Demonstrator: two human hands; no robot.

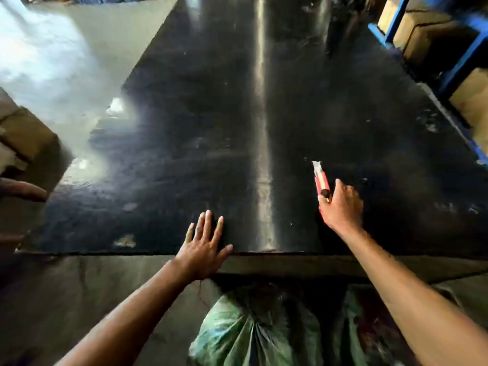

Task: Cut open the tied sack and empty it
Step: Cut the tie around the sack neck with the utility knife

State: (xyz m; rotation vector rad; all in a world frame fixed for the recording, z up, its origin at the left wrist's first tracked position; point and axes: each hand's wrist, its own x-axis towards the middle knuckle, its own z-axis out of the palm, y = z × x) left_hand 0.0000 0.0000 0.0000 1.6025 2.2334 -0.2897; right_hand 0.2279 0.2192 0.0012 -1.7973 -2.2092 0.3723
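Gripping red cutter (321,180) w/ right hand (342,207), left hand (203,249) flat, open on black table (211,128), sack (253,328) below

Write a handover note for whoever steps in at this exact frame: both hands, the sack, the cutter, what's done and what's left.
Left hand: open, flat on the near edge of the black table, holding nothing.
Right hand: closed on the red utility knife, blade out, pointing away over the table.
Green sack: on the floor below the table edge, neck bunched and apparently tied.
Done: knife in hand.
Left: cut the sack open and empty it.
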